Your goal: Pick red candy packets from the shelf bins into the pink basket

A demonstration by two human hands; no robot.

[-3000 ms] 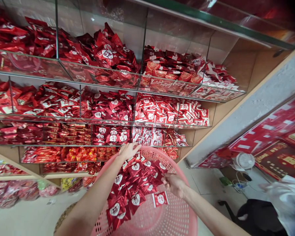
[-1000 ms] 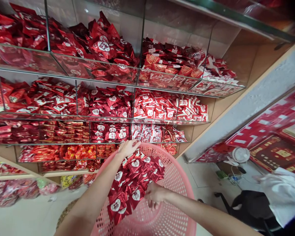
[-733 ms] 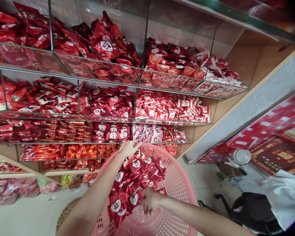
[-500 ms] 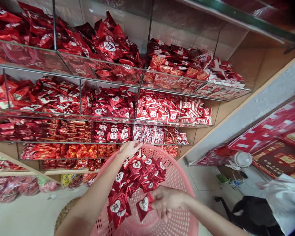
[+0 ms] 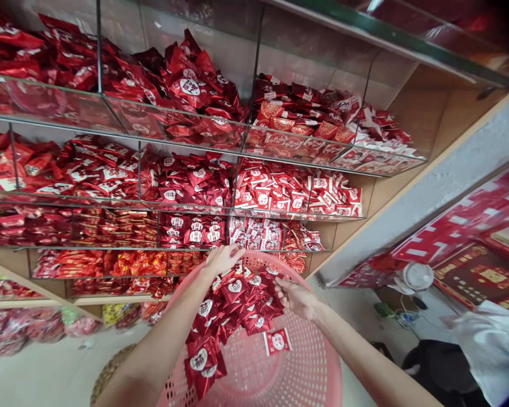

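Note:
A pink perforated plastic basket (image 5: 322, 362) stands before the shelves, tilted toward me in view. My left hand (image 5: 224, 259) is closed over its far rim. A heap of shiny dark red snack packets (image 5: 237, 308) with white heart labels fills the far left of the basket. At the heap's right edge is my right hand (image 5: 297, 297), its fingers loosely bent and touching the packets, with nothing seen held. Below that hand, one red packet with white ends (image 5: 277, 342) lies alone on the basket's bare floor.
Glass-fronted shelves (image 5: 186, 206) packed with red packets span the view ahead. A woven basket (image 5: 110, 367) stands at lower left. To the right are a white round container (image 5: 418, 277), cables, a black chair (image 5: 443, 373) and a white plastic bag (image 5: 490, 345).
My right hand has let go of a heart-labelled packet and moved up and right to the heap's edge. A white-ended packet now shows on the basket floor. My left hand stays on the rim.

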